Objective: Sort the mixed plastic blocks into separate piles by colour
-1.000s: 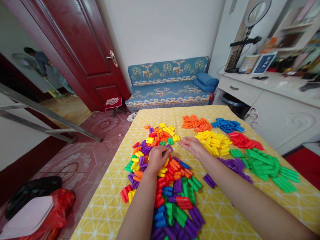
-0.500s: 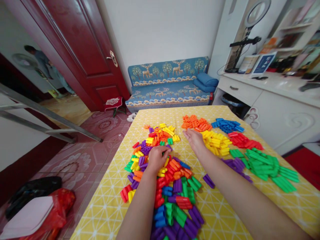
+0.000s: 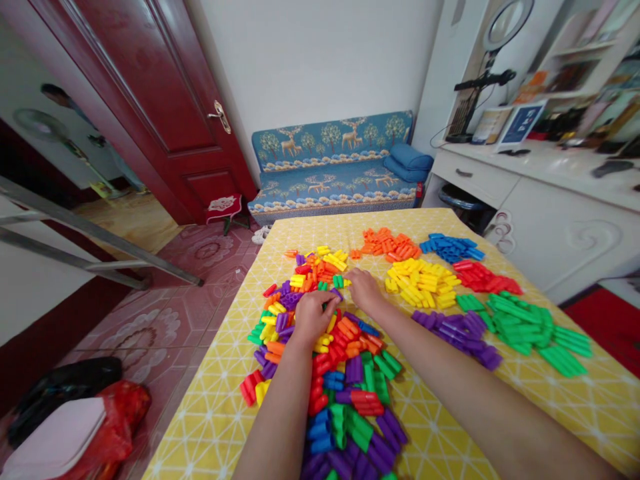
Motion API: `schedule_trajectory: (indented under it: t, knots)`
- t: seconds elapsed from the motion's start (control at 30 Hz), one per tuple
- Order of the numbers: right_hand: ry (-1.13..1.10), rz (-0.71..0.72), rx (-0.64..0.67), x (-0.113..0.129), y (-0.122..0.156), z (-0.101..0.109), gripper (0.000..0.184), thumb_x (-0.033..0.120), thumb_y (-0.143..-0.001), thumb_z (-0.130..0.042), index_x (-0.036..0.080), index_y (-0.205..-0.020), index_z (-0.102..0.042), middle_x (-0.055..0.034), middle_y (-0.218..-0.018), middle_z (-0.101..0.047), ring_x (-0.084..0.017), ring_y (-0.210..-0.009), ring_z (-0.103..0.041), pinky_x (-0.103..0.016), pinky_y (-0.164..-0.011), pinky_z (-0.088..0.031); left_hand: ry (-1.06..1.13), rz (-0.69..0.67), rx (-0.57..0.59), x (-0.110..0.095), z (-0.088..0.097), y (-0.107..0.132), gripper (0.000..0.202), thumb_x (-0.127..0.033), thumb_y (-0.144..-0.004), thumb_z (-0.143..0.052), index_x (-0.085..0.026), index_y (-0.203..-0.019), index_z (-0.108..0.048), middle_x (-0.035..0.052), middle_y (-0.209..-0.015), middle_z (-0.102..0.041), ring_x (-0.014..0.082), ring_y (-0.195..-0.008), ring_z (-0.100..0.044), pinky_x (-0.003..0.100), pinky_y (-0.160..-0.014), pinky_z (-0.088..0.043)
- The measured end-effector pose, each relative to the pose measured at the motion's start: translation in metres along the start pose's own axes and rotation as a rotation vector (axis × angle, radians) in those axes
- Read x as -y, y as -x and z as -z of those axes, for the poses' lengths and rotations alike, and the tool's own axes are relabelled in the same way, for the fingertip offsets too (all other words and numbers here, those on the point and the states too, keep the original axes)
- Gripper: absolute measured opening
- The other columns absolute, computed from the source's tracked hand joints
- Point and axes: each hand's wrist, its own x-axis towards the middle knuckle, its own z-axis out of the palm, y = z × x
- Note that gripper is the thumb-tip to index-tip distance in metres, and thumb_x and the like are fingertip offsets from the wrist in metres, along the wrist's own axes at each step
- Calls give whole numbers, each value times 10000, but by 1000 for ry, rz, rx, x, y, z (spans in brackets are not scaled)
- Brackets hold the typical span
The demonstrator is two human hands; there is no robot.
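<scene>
My left hand (image 3: 314,316) is over the mixed pile, its fingers closed on a small purple plastic tube block (image 3: 337,294) that shows at the fingertips. Across from it, my right hand (image 3: 364,291) is at the pile's far right edge. Its fingertips close on a yellow tube block (image 3: 347,283), mostly hidden by the hand. Under and around my left forearm spreads the mixed pile (image 3: 345,340) of red, orange, yellow, green, blue and purple blocks. A single orange block (image 3: 356,254) lies beyond my right hand.
To the right are sorted heaps: orange (image 3: 390,245), blue (image 3: 451,247), yellow (image 3: 424,283), red (image 3: 486,277), purple (image 3: 459,333) and green (image 3: 525,323). A yellow patterned cloth (image 3: 200,427) covers the table. Behind stand a blue sofa (image 3: 320,190) and a white cabinet (image 3: 560,227). A person stands beyond the doorway.
My right hand has moved left and nearer from the orange heap to the mixed pile. An orange block now shows beside that heap. My left hand stays nearly in place.
</scene>
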Motion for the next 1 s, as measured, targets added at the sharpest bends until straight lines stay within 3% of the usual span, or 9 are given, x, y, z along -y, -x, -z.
schedule_trajectory:
  t: [0.17,0.4,0.5,0.63,0.73,0.83,1.0]
  knots:
    - [175,-23,30,1,14,15,290,193,-807,-601,200,-1087,-678,-103,-1092,-652,-246,-1034,-578,-328,-878,-409,4,15,13,-1,2,0,194,-295,-906,-552,-245,-890,-739,2,-893,-752,164,-823,-678,240,-723,-450]
    - [346,-108,4,-40,10,55,239,136,-822,-560,158,-1009,-707,-158,-1082,-657,-302,-1113,-533,-411,-895,-386,-23,23,9,0,0,-1,198,-317,-904,-556,-249,-893,-741,0,-890,-750,172,-835,-680,247,-718,-451]
    - [372,-118,13,-48,14,62,180,164,-814,-586,143,-917,-732,-167,-1057,-669,-317,-1116,-529,-431,-909,-383,-21,16,5,0,-1,-1,196,-318,-904,-558,-249,-889,-740,-3,-880,-750,168,-825,-679,245,-712,-451]
    - [208,-7,-32,-36,37,52,233,286,-841,-595,195,-1019,-714,-106,-1135,-661,-266,-1128,-537,-384,-947,-387,-26,29,-1,-1,0,-1,183,-303,-896,-568,-248,-877,-742,0,-876,-750,162,-812,-678,239,-712,-454]
    - [-54,67,73,-20,63,34,281,335,-823,-610,200,-1051,-704,-86,-1077,-680,-227,-1015,-606,-332,-889,-439,-35,35,2,-1,0,-1,186,-304,-895,-567,-251,-880,-744,3,-884,-752,162,-822,-679,238,-718,-459]
    - [-203,91,120,-9,82,16,331,215,-795,-580,213,-1109,-685,-73,-1082,-676,-213,-1022,-610,-321,-912,-443,-32,25,2,-2,0,-1,187,-305,-896,-566,-251,-886,-745,2,-895,-754,163,-831,-683,239,-724,-465]
    - [-304,65,9,-3,86,-5,448,82,-758,-512,194,-1169,-649,-81,-1167,-651,-210,-1112,-575,-346,-992,-414,-27,33,-1,-1,-1,-1,178,-305,-890,-576,-254,-887,-747,1,-897,-756,162,-828,-687,239,-727,-473]
